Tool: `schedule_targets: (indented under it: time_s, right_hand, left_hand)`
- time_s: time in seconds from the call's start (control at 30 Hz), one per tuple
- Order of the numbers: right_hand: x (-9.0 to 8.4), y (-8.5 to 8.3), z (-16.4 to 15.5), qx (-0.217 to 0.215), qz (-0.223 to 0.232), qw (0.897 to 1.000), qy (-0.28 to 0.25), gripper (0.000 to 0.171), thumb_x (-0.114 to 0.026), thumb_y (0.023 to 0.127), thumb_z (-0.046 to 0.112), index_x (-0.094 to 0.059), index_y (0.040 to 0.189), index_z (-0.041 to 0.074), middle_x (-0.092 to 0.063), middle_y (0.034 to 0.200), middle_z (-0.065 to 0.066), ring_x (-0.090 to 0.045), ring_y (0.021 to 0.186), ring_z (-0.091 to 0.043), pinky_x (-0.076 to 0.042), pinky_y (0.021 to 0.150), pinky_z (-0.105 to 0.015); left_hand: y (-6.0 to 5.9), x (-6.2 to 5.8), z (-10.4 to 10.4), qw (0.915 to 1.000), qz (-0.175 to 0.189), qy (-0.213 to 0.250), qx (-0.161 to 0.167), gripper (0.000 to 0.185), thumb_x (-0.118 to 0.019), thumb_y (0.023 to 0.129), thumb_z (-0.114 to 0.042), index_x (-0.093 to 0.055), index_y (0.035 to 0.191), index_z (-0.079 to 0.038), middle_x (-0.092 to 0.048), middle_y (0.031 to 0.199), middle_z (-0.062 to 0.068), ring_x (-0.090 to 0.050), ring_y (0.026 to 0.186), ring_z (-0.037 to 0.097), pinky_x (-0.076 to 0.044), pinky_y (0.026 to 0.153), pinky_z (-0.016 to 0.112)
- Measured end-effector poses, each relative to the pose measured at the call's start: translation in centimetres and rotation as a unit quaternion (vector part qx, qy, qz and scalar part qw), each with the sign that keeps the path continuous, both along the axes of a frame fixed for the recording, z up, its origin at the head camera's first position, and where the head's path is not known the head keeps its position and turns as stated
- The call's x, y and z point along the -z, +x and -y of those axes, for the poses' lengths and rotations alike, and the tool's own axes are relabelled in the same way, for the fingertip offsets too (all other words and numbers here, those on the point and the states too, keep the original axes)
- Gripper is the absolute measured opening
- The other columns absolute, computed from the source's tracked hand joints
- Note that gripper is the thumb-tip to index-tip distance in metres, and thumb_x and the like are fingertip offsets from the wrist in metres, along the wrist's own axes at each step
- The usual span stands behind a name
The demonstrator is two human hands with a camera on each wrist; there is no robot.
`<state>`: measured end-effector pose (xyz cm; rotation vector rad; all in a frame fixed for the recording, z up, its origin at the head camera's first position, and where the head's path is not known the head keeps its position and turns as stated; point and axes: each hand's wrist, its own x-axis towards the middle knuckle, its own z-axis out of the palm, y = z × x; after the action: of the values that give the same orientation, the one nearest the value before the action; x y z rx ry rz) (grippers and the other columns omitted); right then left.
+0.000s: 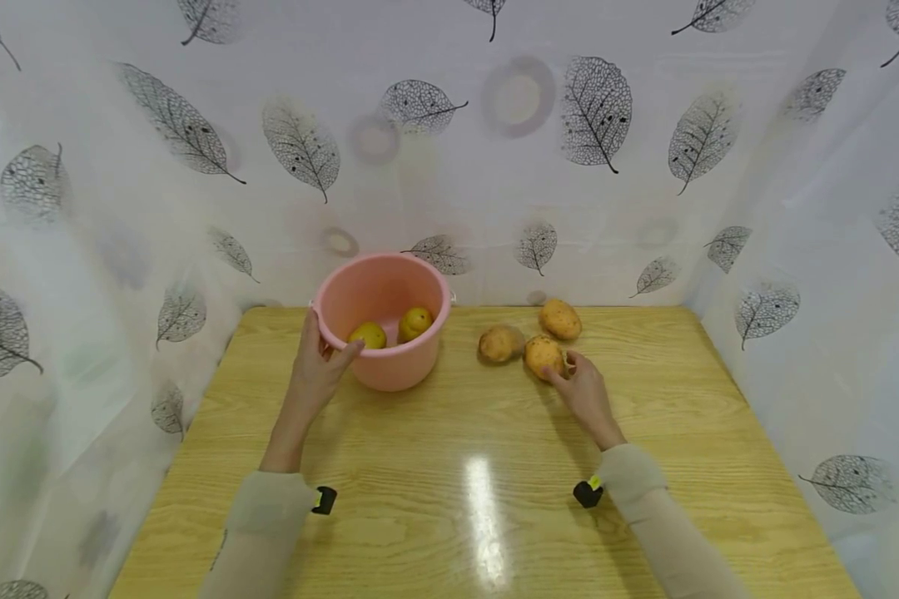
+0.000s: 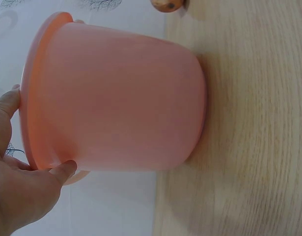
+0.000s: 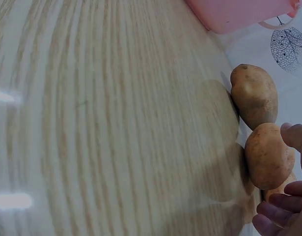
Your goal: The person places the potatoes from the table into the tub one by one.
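My left hand (image 1: pixel 318 372) holds the rim of a pink plastic bucket (image 1: pixel 394 372), with the thumb and fingers on either side of the rim in the left wrist view. Inside the bucket lie two rounded, greenish-yellow pieces of produce (image 1: pixel 368 335). Over on the right, my right hand (image 1: pixel 586 398) is at the nearest potato (image 1: pixel 543 356), thumb tip at its edge and fingers spread along its side. Two more potatoes lie close by, one to its left (image 1: pixel 501 344) and one behind it (image 1: pixel 560 319). In the right wrist view the front potato (image 3: pixel 269 156) partly hides another.
Everything stands on a light wood-grain table (image 1: pixel 419 466), the bucket and potatoes near its back edge. A white curtain (image 1: pixel 449 183) printed with dark leaves hangs behind and along both sides. The bucket has a handle fitting (image 1: pixel 453 298) at its right rim.
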<state>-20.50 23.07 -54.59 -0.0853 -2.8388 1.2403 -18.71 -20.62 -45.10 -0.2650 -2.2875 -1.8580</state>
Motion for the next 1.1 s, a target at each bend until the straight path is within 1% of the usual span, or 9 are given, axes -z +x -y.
schedule_targets:
  time_s: [0.1,0.17,0.27,0.37,0.47,0.6,0.8,0.97,1.1]
  right_hand:
    - [0.2,0.1,0.3,0.001,0.001,1.0,0.0,0.078,-0.069,0.1,0.041,-0.043,0.146,-0.016,-0.051,0.14,-0.036,-0.056,0.123,-0.047,-0.05,0.103,-0.059]
    - [0.4,0.1,0.5,0.007,-0.007,1.0,-0.002,0.077,-0.071,0.099,0.04,-0.044,0.145,-0.016,-0.052,0.139,-0.036,-0.057,0.122,-0.047,-0.049,0.103,-0.058]
    - [0.7,0.2,0.9,0.018,-0.019,1.0,0.001,0.074,-0.073,0.098,0.038,-0.047,0.143,-0.016,-0.055,0.135,-0.035,-0.058,0.119,-0.046,-0.05,0.101,-0.057]
    - [0.8,0.2,1.3,0.027,-0.029,0.999,0.007,0.07,-0.074,0.098,0.036,-0.05,0.141,-0.014,-0.057,0.133,-0.034,-0.058,0.119,-0.045,-0.05,0.1,-0.058]
    - [0.7,0.2,1.6,0.03,-0.033,0.999,0.012,0.067,-0.074,0.098,0.035,-0.052,0.14,-0.013,-0.057,0.134,-0.034,-0.057,0.121,-0.046,-0.049,0.1,-0.059]
    - [0.6,0.1,1.9,0.032,-0.034,0.999,0.015,0.068,-0.073,0.098,0.035,-0.05,0.142,-0.013,-0.055,0.137,-0.034,-0.054,0.125,-0.049,-0.046,0.104,-0.061]
    - [0.7,-0.1,2.0,0.037,-0.028,0.999,0.015,0.07,-0.072,0.098,0.036,-0.049,0.143,-0.012,-0.055,0.139,-0.034,-0.054,0.126,-0.049,-0.045,0.105,-0.062]
    - [0.9,-0.2,2.0,0.041,-0.021,0.999,0.011,0.07,-0.072,0.098,0.038,-0.049,0.144,-0.01,-0.055,0.14,-0.032,-0.054,0.127,-0.048,-0.045,0.106,-0.061]
    - [1.0,-0.3,2.0,0.043,-0.025,0.999,0.01,0.069,-0.073,0.098,0.037,-0.05,0.143,-0.01,-0.056,0.138,-0.032,-0.055,0.126,-0.048,-0.046,0.105,-0.061]
  left_hand:
    - [0.0,0.0,0.0,1.0,0.001,-0.001,-0.001,0.097,-0.07,0.098,-0.005,-0.003,0.167,-0.014,-0.015,0.169,0.015,-0.025,0.152,0.039,-0.024,0.123,0.058]
    - [0.1,0.0,0.0,1.0,0.003,-0.002,-0.003,0.098,-0.07,0.097,-0.003,-0.003,0.167,-0.014,-0.014,0.169,0.015,-0.025,0.152,0.039,-0.024,0.124,0.056]
    - [0.1,0.0,0.0,0.9999,0.006,-0.005,-0.006,0.097,-0.07,0.098,-0.005,-0.003,0.167,-0.014,-0.014,0.169,0.014,-0.025,0.152,0.038,-0.025,0.124,0.053]
    - [0.2,0.0,0.0,0.9999,0.008,-0.008,-0.007,0.097,-0.071,0.098,-0.007,-0.003,0.167,-0.015,-0.014,0.17,0.014,-0.025,0.152,0.037,-0.025,0.124,0.053]
    - [0.1,0.0,0.0,1.0,0.006,-0.005,-0.006,0.098,-0.071,0.098,-0.006,-0.003,0.167,-0.015,-0.015,0.169,0.014,-0.025,0.152,0.037,-0.024,0.124,0.053]
    - [0.1,0.0,0.0,1.0,0.005,-0.003,-0.003,0.097,-0.07,0.098,-0.005,-0.004,0.167,-0.016,-0.015,0.169,0.013,-0.025,0.152,0.037,-0.024,0.124,0.055]
    - [0.2,-0.1,0.0,1.0,0.003,-0.004,-0.003,0.096,-0.071,0.098,-0.009,-0.004,0.167,-0.016,-0.015,0.17,0.013,-0.026,0.152,0.037,-0.025,0.124,0.055]
    - [0.2,-0.1,0.0,1.0,-0.006,0.002,0.001,0.096,-0.071,0.098,-0.007,-0.004,0.167,-0.014,-0.016,0.169,0.015,-0.026,0.151,0.04,-0.024,0.123,0.059]
    - [0.1,0.0,0.0,1.0,-0.006,-0.002,0.001,0.096,-0.071,0.099,-0.009,-0.004,0.167,-0.013,-0.016,0.169,0.017,-0.026,0.151,0.042,-0.024,0.121,0.062]
